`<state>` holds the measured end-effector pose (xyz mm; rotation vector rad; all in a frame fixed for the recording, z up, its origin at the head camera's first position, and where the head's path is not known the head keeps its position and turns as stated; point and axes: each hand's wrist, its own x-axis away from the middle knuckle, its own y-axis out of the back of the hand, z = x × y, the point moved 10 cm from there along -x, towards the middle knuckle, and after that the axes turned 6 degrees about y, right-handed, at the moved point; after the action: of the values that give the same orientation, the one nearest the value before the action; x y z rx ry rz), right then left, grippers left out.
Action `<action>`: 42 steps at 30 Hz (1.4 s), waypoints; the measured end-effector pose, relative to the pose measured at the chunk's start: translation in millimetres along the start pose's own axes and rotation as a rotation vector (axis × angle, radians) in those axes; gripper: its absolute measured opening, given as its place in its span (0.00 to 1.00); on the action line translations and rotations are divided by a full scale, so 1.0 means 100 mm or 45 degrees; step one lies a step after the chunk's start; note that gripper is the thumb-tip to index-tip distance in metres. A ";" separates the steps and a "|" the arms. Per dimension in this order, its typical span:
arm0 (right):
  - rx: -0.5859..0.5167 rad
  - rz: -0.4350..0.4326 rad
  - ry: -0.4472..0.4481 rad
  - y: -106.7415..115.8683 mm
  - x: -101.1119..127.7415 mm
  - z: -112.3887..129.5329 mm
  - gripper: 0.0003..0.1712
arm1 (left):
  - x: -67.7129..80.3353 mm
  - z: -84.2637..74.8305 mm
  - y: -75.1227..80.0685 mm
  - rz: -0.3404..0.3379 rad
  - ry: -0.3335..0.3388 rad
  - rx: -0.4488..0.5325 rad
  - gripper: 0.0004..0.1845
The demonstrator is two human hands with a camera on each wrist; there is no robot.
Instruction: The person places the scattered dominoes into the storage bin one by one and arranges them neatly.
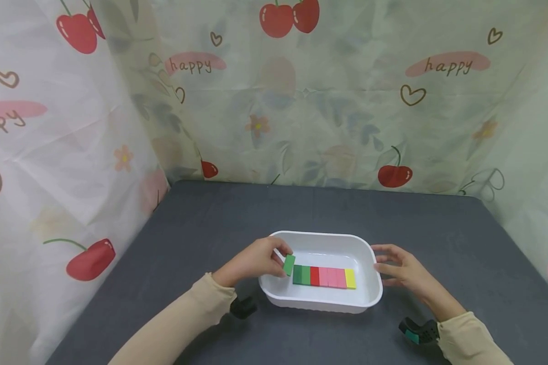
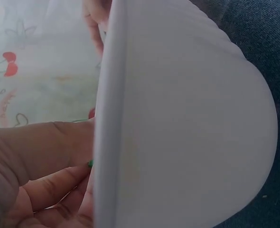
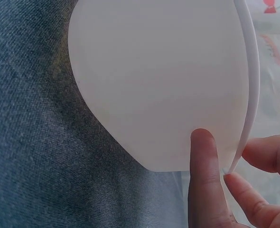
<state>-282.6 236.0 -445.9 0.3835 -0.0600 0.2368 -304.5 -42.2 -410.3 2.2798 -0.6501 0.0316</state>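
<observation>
In the head view my left hand (image 1: 264,255) reaches over the left rim of a white basin (image 1: 321,302) and pinches a small green tile (image 1: 289,265), held tilted between thumb and fingers. Just right of it, a row of tiles lies flat in the basin: two green (image 1: 302,275), one red (image 1: 315,277), several pink (image 1: 332,278) and a yellow one (image 1: 350,279). My right hand (image 1: 404,269) is at the basin's right end, fingers extended, fingertips at the rim. In the right wrist view one straight finger (image 3: 204,166) lies against the outer wall.
The basin stands on a dark grey table (image 1: 201,223). Pale cloth with cherries and "happy" lettering (image 1: 310,137) hangs behind and at both sides. A black strap device (image 1: 419,332) is worn at the right wrist, and another (image 1: 243,307) at the left.
</observation>
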 end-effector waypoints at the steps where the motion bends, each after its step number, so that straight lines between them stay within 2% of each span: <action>1: 0.000 -0.004 -0.005 0.00 0.00 0.00 0.37 | -0.01 -0.01 -0.01 0.001 0.004 -0.003 0.21; 6: 0.001 -0.004 -0.014 0.00 -0.01 0.00 0.38 | -0.06 -0.03 -0.07 0.013 0.020 -0.008 0.21; 11: 0.008 -0.004 -0.013 0.00 0.00 0.00 0.38 | -0.11 -0.06 -0.13 -0.005 -0.019 -0.062 0.20; 15: 0.010 -0.007 -0.004 0.00 0.00 0.01 0.37 | -0.12 -0.09 -0.14 -0.047 -0.036 -0.167 0.19; 25: 0.006 0.000 0.010 0.00 0.01 0.02 0.37 | -0.12 -0.13 -0.14 -0.115 0.022 -0.410 0.16; 38: 0.011 -0.010 0.006 0.00 0.01 0.01 0.36 | -0.17 -0.13 -0.17 -0.106 0.063 -0.575 0.17; 42: 0.001 -0.005 0.016 -0.01 0.01 0.02 0.36 | -0.17 -0.14 -0.19 -0.101 0.077 -0.661 0.16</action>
<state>-281.7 235.0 -444.4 0.3829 -0.0470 0.2354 -308.3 -13.4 -416.5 1.7932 -0.4688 -0.0964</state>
